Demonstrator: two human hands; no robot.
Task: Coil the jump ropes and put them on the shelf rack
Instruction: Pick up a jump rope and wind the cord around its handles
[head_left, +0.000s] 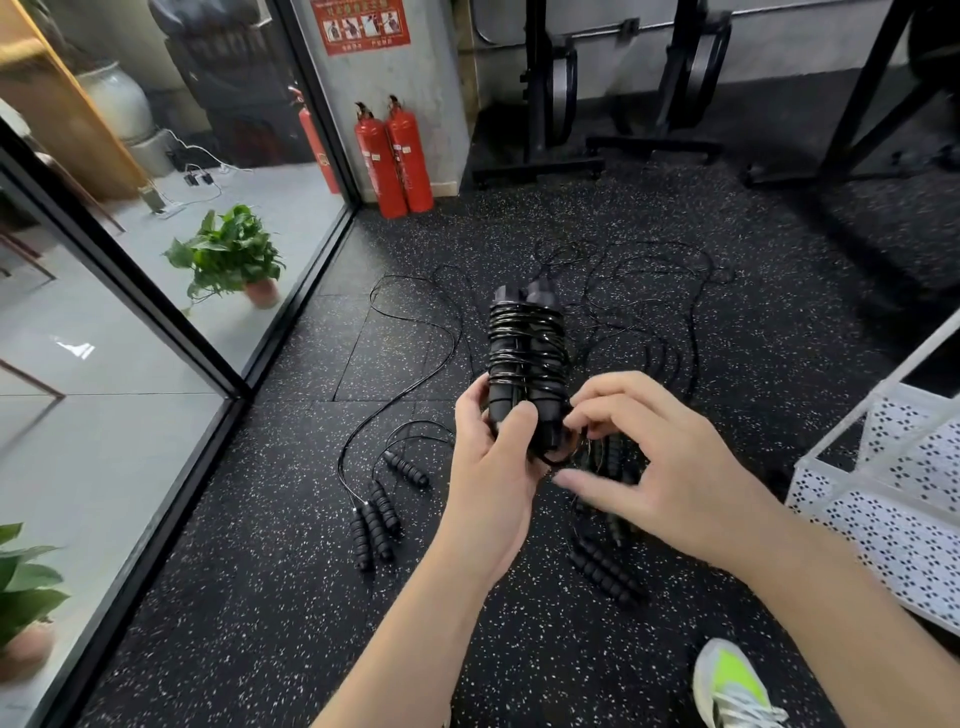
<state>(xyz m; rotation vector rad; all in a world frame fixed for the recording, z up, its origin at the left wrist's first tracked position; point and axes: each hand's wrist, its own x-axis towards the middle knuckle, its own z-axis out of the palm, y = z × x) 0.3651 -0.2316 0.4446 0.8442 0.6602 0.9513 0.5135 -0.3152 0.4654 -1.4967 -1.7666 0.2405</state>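
A black jump rope (525, 353) has its thin cord wound many times around its two handles, held upright in mid-air. My left hand (493, 467) grips the lower part of the handles, thumb across the front. My right hand (649, 467) pinches the last loop of cord at the bundle's lower right. Several more black jump ropes lie loose on the floor: foam handles (382, 512) at lower left, other handles (605, 571) under my right hand, and tangled cords (660, 312) behind. The white perforated shelf rack (893, 525) stands at the right edge.
The floor is black speckled rubber matting. A glass wall with a black frame (291, 291) runs along the left, potted plants (234, 260) behind it. Two red fire extinguishers (395, 156) stand at the back wall beside gym machine bases (649, 145). A shoe (732, 686) shows bottom right.
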